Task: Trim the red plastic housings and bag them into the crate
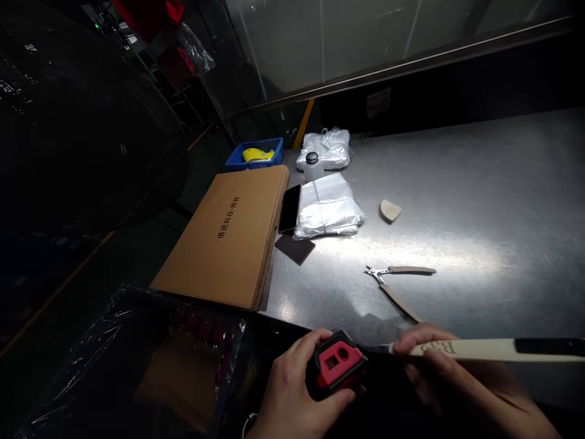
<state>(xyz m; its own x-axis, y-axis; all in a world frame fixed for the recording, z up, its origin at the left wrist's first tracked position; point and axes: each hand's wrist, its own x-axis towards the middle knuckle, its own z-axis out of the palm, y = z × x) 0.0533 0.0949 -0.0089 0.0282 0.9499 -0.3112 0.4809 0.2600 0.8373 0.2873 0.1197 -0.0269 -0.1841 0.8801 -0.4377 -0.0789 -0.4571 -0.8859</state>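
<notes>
The left hand [297, 384] is clamped around a red-and-black tape measure [337, 364]; the right hand [457, 381] pinches its pale blade [475, 349], drawn out above the desk's [457, 213] near edge.

Bench top [461, 201] was brushed stainless steel, satin | tape measure casing [340, 364] was red and black plastic, matt | tape blade [475, 350] was coated, smooth, faintly glossy | cardboard sheets [237, 256] were corrugated brown paper, matt | bags [326, 207] were clear plastic film, glossy, creased
</notes>
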